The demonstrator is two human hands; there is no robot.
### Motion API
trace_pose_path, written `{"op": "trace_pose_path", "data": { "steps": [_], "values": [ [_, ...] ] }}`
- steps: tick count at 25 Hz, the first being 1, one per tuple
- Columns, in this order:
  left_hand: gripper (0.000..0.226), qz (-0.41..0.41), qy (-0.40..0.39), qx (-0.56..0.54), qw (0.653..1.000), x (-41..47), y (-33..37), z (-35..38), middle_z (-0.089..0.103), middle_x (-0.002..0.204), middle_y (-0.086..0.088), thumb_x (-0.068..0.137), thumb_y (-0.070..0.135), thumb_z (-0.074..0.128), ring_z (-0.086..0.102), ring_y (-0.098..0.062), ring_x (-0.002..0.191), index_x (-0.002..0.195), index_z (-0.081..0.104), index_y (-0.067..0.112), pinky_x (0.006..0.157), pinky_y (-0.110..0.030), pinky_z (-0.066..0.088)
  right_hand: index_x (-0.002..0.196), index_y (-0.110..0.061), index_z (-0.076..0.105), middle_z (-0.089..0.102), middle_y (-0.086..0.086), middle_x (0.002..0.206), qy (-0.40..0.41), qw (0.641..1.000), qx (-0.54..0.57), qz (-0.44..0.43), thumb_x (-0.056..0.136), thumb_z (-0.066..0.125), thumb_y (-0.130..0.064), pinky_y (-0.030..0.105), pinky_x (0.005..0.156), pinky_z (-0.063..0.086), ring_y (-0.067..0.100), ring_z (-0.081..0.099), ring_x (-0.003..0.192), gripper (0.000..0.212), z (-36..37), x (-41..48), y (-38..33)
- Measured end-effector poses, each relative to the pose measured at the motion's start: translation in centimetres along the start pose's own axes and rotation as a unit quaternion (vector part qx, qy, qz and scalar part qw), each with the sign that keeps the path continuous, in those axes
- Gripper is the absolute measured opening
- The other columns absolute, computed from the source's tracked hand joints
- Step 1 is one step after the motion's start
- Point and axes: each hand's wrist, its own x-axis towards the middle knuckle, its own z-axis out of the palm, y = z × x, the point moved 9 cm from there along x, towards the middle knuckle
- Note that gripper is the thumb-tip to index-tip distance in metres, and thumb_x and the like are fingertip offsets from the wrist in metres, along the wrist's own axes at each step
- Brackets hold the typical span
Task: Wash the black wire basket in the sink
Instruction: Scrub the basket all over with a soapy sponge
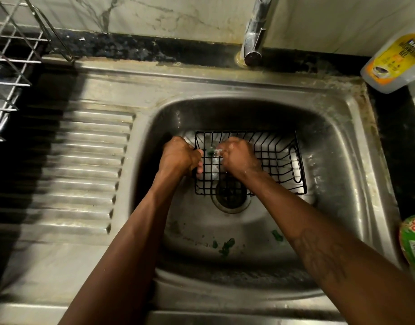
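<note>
Black wire, bent into a shallow rectangular basket point(272, 156): grid floor, barred walls, an oval handle loop at the right end. Sits low in the steel sink point(342, 109), in its far half, near edge over the drain point(231, 198). Wet steel all round, green flecks point(226, 246) on the near floor, ribbed drainboard point(84, 160) to the left. Dark stone desk point(394, 141) behind and to the right, marble wall above. By the rim a tap point(255, 31), a yellow-labelled bottle point(396, 62), a green pack point(412, 240); far left, a wire rack point(11, 62). Both forearms stretched down into the bowl. Left grip point(179, 156) curled tight round the basket's left wall. Right grip point(239, 156) fisted inside the basket, wet, pinching a small foamy green piece point(211, 151) near that wall.
</note>
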Motion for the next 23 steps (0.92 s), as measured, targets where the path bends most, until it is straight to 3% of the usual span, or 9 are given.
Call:
{"op": "trace_pose_path", "data": {
  "steps": [2, 6, 9, 12, 13, 16, 18, 20, 23],
  "values": [
    [0.026, 0.008, 0.004, 0.009, 1.0, 0.0, 0.0, -0.1, 0.068, 0.058, -0.012, 0.096, 0.015, 0.067, 0.072, -0.03, 0.061, 0.072, 0.062, 0.004, 0.069, -0.051, 0.063, 0.099, -0.021, 0.072, 0.067, 0.003, 0.102, -0.06, 0.997, 0.018, 0.037, 0.094, 0.063, -0.016, 0.024, 0.08, 0.047, 0.016, 0.063, 0.094, 0.012, 0.8, -0.6, 1.0],
    [0.035, 0.027, 0.006, 0.032, 0.999, -0.1, 0.2, -0.2, 0.072, 0.062, -0.014, 0.095, 0.019, 0.068, 0.075, -0.031, 0.066, 0.063, 0.063, 0.007, 0.073, -0.049, 0.063, 0.1, -0.025, 0.076, 0.073, -0.007, 0.102, -0.279, 0.955, 0.033, -0.099, 0.086, 0.076, -0.012, 0.025, 0.087, 0.053, 0.005, 0.067, 0.095, 0.02, 4.8, -4.0, -2.3],
    [0.035, 0.021, 0.007, 0.018, 1.0, -0.3, 0.2, -0.2, 0.071, 0.062, -0.014, 0.095, 0.015, 0.068, 0.073, -0.031, 0.063, 0.062, 0.061, 0.006, 0.068, -0.051, 0.063, 0.09, -0.019, 0.076, 0.073, -0.005, 0.089, -0.194, 0.975, 0.083, -0.07, 0.089, 0.072, -0.016, 0.027, 0.076, 0.056, 0.008, 0.069, 0.082, 0.004, 4.2, -1.5, -2.9],
    [0.03, 0.011, 0.0, 0.016, 1.0, -0.3, 0.2, -0.2, 0.072, 0.066, -0.015, 0.096, 0.016, 0.067, 0.075, -0.032, 0.067, 0.069, 0.062, 0.004, 0.069, -0.052, 0.063, 0.099, -0.013, 0.071, 0.065, 0.001, 0.095, -0.061, 0.998, 0.014, -0.027, 0.091, 0.062, -0.003, 0.027, 0.074, 0.049, 0.016, 0.063, 0.089, 0.015, 1.6, 0.9, -2.5],
    [0.029, 0.011, -0.003, 0.019, 1.0, -0.4, 0.2, -0.2, 0.073, 0.068, -0.016, 0.096, 0.017, 0.066, 0.075, -0.032, 0.068, 0.07, 0.064, 0.004, 0.07, -0.051, 0.063, 0.099, -0.013, 0.07, 0.064, 0.001, 0.096, -0.06, 0.998, 0.021, -0.007, 0.092, 0.061, -0.004, 0.026, 0.074, 0.047, 0.015, 0.061, 0.09, 0.015, 1.4, 0.9, -2.2],
    [0.031, 0.002, -0.004, 0.033, 0.999, -0.5, 0.2, -0.4, 0.074, 0.069, -0.014, 0.097, 0.021, 0.066, 0.076, -0.031, 0.071, 0.07, 0.067, 0.005, 0.074, -0.048, 0.063, 0.082, -0.024, 0.069, 0.068, -0.006, 0.087, -0.216, 0.969, 0.114, -0.018, 0.095, 0.062, -0.014, 0.024, 0.07, 0.049, 0.007, 0.066, 0.081, 0.018, 3.5, -1.4, -2.6],
    [0.033, -0.002, -0.008, 0.059, 0.998, -0.7, 0.3, -0.3, 0.075, 0.071, -0.013, 0.098, 0.024, 0.065, 0.076, -0.029, 0.073, 0.071, 0.07, 0.005, 0.077, -0.045, 0.063, 0.092, -0.025, 0.074, 0.07, -0.006, 0.097, -0.277, 0.955, 0.093, -0.044, 0.095, 0.062, -0.013, 0.027, 0.082, 0.055, 0.003, 0.066, 0.089, 0.017, 4.1, -3.5, -2.0],
    [0.032, -0.007, -0.013, 0.046, 0.999, -0.9, 0.3, -0.3, 0.075, 0.074, -0.016, 0.098, 0.022, 0.064, 0.076, -0.031, 0.073, 0.072, 0.068, 0.003, 0.077, -0.047, 0.063, 0.102, -0.02, 0.073, 0.069, -0.002, 0.106, -0.187, 0.98, 0.046, -0.046, 0.094, 0.063, -0.007, 0.028, 0.089, 0.054, 0.008, 0.064, 0.096, 0.018, 2.1, -2.7, 0.0],
    [0.03, -0.019, -0.015, 0.01, 1.0, -1.0, 0.3, 0.1, 0.071, 0.073, -0.018, 0.099, 0.017, 0.063, 0.071, -0.033, 0.066, 0.073, 0.064, 0.001, 0.074, -0.052, 0.062, 0.109, -0.01, 0.072, 0.067, 0.008, 0.106, -0.013, 1.0, -0.014, 0.009, 0.095, 0.059, -0.003, 0.026, 0.082, 0.05, 0.022, 0.065, 0.097, 0.02, -1.6, -0.7, 2.3]
  ]
}}
